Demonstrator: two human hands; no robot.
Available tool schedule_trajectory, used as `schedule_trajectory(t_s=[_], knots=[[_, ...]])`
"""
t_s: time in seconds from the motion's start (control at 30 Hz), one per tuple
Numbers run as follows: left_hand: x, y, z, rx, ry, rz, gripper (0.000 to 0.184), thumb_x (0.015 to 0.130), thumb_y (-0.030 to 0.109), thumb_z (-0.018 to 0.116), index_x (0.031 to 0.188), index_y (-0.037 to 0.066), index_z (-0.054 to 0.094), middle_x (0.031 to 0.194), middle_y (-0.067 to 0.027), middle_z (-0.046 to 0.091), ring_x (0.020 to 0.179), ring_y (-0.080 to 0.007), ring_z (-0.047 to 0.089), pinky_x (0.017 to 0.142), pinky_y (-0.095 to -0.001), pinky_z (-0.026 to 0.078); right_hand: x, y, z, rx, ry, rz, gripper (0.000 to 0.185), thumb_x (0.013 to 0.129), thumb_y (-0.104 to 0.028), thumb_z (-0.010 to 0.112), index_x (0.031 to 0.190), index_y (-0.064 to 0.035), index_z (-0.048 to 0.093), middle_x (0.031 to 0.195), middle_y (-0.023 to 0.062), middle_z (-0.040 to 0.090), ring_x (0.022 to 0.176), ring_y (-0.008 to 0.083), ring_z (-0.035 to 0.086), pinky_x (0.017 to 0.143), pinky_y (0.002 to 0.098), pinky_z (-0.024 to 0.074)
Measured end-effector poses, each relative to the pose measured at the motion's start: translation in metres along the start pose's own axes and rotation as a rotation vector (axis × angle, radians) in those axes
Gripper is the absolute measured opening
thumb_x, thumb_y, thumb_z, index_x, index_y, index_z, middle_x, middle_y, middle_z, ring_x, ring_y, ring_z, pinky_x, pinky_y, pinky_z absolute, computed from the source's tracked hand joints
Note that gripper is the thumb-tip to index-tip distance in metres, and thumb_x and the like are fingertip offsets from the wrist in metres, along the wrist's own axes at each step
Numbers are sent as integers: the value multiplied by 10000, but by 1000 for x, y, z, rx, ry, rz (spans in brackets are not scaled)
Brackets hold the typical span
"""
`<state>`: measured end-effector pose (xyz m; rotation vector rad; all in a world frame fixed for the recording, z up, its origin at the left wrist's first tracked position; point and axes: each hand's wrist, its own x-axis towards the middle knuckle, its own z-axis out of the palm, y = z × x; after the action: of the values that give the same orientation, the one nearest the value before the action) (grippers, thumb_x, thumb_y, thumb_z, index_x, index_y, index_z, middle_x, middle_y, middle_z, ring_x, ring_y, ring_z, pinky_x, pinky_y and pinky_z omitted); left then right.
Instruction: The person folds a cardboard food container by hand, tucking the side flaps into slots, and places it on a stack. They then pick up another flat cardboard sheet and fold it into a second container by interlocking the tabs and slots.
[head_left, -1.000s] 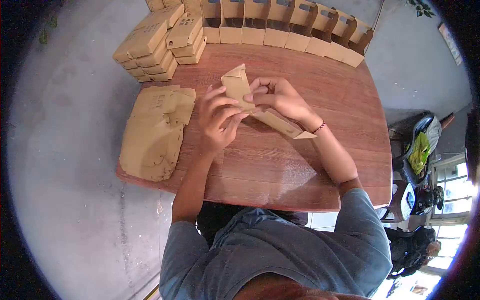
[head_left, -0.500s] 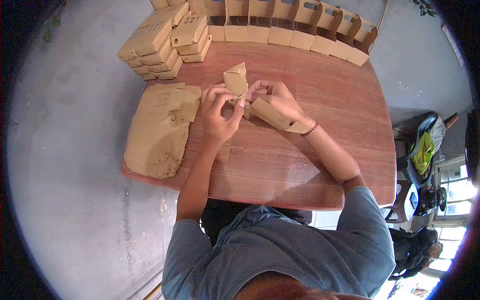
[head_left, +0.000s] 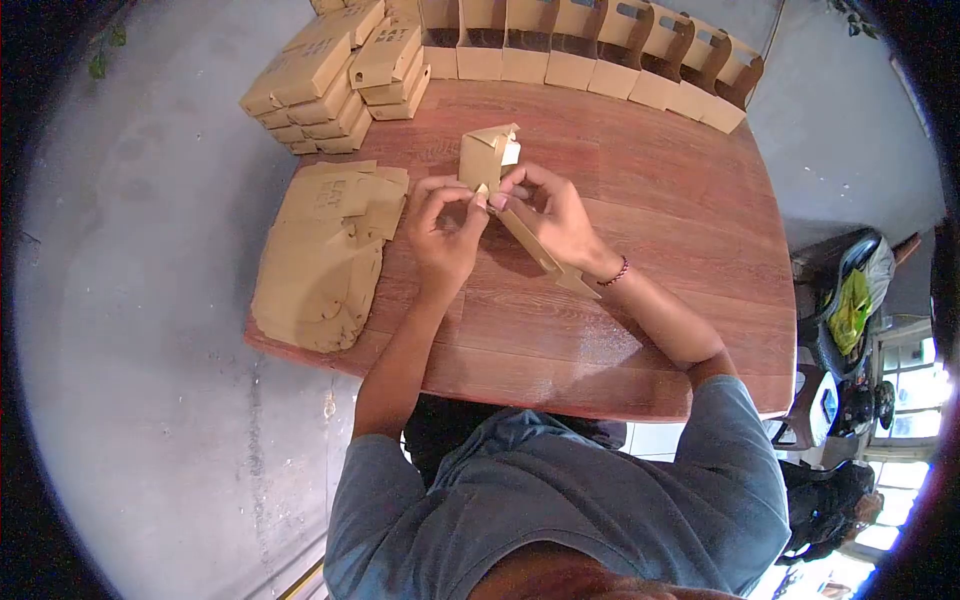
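A partly folded brown cardboard box (head_left: 481, 160) is held up over the middle of the wooden table. My left hand (head_left: 445, 232) pinches its near corner from the left, thumb and fingers closed on the card. From the right, my right hand (head_left: 562, 222) grips the same corner, its fingertips close to the left thumb. A long narrow flap (head_left: 528, 242) of the box slants down under my right palm toward the wrist. The far panel stands upright with a pale inner face showing. My fingers hide the folds at the corner.
Flat cardboard blanks (head_left: 318, 260) lie stacked at the table's left. Folded closed boxes (head_left: 305, 75) are piled at the back left. A row of open cardboard carriers with handle holes (head_left: 570, 70) lines the back edge. A chair with bags (head_left: 850, 300) stands off to the right.
The box has turned in my hands: its far panel now stands wider and more upright, and the flap under my right hand shows narrower. Both hands still pinch the near corner.
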<state>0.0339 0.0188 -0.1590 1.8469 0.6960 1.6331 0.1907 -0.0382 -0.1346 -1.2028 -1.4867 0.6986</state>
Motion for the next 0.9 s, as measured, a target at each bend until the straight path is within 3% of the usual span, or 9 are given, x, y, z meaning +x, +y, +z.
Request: schedule_trajectory(t_s=[0.1, 0.2, 0.3, 0.37, 0.43, 0.5, 0.73, 0.83, 0.9], knots=[[-1, 6, 0, 15, 20, 30, 156, 730, -35, 739, 835, 21, 639, 934, -68, 602, 885, -209, 599, 800, -332, 479, -2, 2, 5, 86, 70, -43, 105, 893, -88, 677, 950, -10, 638, 801, 78, 684, 756, 96, 614, 681, 300, 508], [-2, 14, 1, 49, 54, 36, 161, 732, -32, 743, 843, 24, 640, 940, -68, 605, 899, -205, 601, 814, -332, 480, -5, -7, 2, 11, 20, -20, 99, 916, -60, 682, 947, 0, 608, 880, 8, 631, 835, 57, 534, 715, 242, 465], [2, 9, 0, -8, 32, 63, 135, 763, -33, 737, 839, 25, 643, 940, -65, 607, 910, -199, 605, 831, -329, 477, -3, -6, 1, -55, -9, 39, 99, 918, -55, 677, 953, 5, 606, 904, 24, 640, 863, 66, 557, 741, 250, 485], [5, 10, 0, -136, 5, 26, 119, 783, -34, 731, 850, 24, 651, 953, -65, 606, 930, -195, 602, 844, -326, 475, -2, -4, 1, 43, 48, -67, 94, 887, -72, 669, 924, -2, 618, 835, 100, 695, 840, 109, 655, 738, 307, 533], [7, 8, -2, -264, -21, -11, 105, 803, -34, 725, 862, 22, 659, 966, -65, 605, 951, -190, 598, 856, -323, 474, -1, -5, 1, 52, 57, -91, 94, 885, -67, 669, 922, 1, 617, 838, 101, 693, 852, 111, 656, 756, 305, 534], [8, 3, -8, -210, -176, 10, 119, 841, -18, 700, 945, 21, 658, 1028, -90, 593, 1045, -211, 576, 962, -338, 448, -2, -6, 0, 61, 67, -115, 95, 883, -63, 670, 921, 4, 615, 840, 102, 692, 864, 113, 658, 774, 302, 536], [6, -10, -11, -374, -205, -72, 49, 858, -12, 700, 892, 14, 678, 1127, -90, 577, 1121, -199, 551, 988, -349, 438, -2, -8, 0, 259, 18, -78, 92, 899, -13, 655, 952, 26, 591, 934, 102, 699, 942, 135, 667, 872, 311, 549], [5, -21, -10, -450, -262, -129, 193, 856, 8, 713, 1038, 32, 652, 1242, -109, 534, 1146, -202, 543, 999, -366, 435, -5, -20, 0, 427, 13, 36, 139, 906, -15, 656, 1007, 37, 576, 973, 122, 703, 966, 153, 670, 880, 307, 546], [6, -20, -4, -681, -219, -229, 464, 840, 2, 741, 1258, 37, 545, 1222, -69, 474, 1125, -180, 528, 956, -330, 483, -6, -23, -1, 504, 10, 113, 172, 910, -23, 658, 1042, 42, 571, 992, 134, 705, 975, 162, 670, 875, 303, 544]])
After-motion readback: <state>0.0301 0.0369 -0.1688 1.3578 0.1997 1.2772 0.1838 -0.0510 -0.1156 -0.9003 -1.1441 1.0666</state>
